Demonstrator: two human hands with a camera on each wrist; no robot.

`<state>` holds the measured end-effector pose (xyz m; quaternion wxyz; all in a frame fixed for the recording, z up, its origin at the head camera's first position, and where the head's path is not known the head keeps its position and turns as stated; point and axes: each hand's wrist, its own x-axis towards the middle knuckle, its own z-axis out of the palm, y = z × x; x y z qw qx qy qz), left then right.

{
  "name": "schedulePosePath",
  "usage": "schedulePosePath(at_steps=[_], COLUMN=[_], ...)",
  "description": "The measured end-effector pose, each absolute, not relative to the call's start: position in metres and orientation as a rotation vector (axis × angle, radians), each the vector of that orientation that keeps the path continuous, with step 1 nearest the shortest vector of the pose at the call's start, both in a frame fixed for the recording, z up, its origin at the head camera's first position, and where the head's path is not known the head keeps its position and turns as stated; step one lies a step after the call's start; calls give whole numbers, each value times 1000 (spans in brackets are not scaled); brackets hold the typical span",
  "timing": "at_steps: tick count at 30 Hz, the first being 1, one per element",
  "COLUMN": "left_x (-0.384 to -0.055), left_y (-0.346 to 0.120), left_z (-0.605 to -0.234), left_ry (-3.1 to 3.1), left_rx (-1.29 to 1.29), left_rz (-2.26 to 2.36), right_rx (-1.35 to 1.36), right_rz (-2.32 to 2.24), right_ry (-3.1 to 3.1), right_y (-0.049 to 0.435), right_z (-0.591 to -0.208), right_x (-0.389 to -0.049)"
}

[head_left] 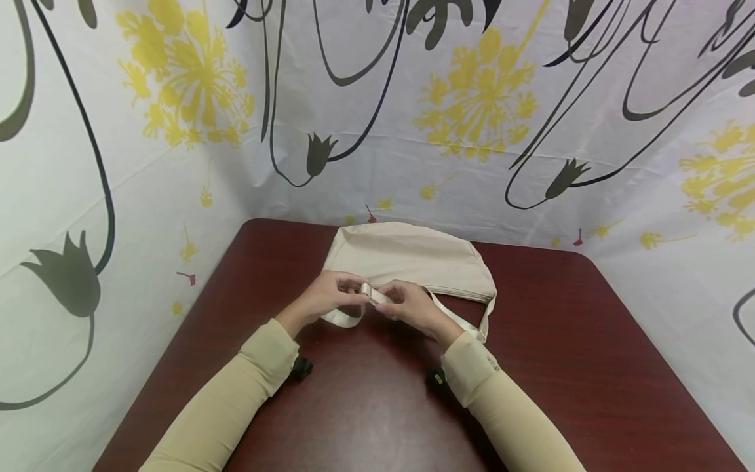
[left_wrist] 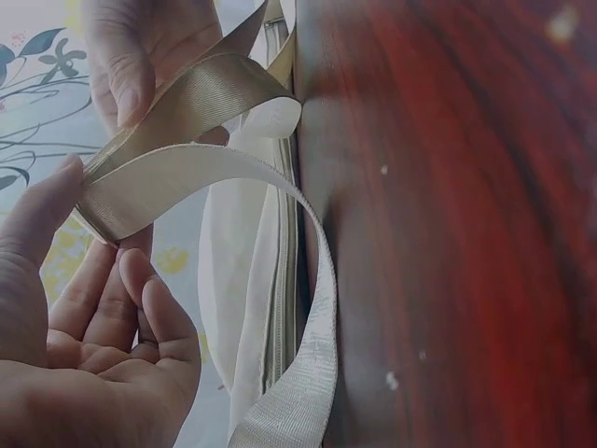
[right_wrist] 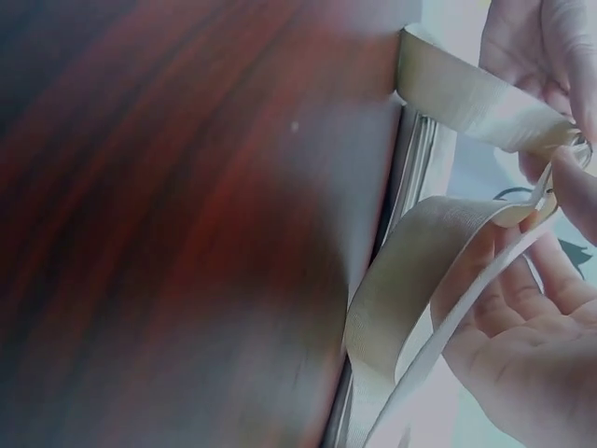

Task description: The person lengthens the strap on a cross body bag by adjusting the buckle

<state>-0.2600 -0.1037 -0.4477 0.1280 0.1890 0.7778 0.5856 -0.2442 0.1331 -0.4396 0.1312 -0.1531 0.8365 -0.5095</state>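
Observation:
A cream shoulder bag (head_left: 407,255) with a long zipper (left_wrist: 280,308) lies on the table, its webbing strap (left_wrist: 177,182) looping out in front. My left hand (head_left: 330,295) pinches the strap at a small metal slider (left_wrist: 93,222) between thumb and fingers. Close beside it, my right hand (head_left: 415,307) pinches the strap between thumb and fingers, a short length running between the two hands. Below the hands, one loop of strap (left_wrist: 322,280) hangs down by the zipper edge. In the right wrist view, the slider is partly hidden by fingers.
The dark red table (head_left: 366,406) reaches back to a white patterned cloth (head_left: 377,118) hung around its sides. Black wrist devices (head_left: 301,368) show beneath both forearms. The bag lies near the table's far edge.

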Motion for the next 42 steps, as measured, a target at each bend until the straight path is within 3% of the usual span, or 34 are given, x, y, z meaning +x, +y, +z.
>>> schedulePosePath(at_steps=[42], left_x=[-259], left_y=[-105], left_z=[-448], left_ry=[2282], left_rx=[546], left_rz=[1668], right_rx=[-508], right_rz=[-1541], right_ry=[2443], right_y=[124], right_z=[-439], right_x=[-242])
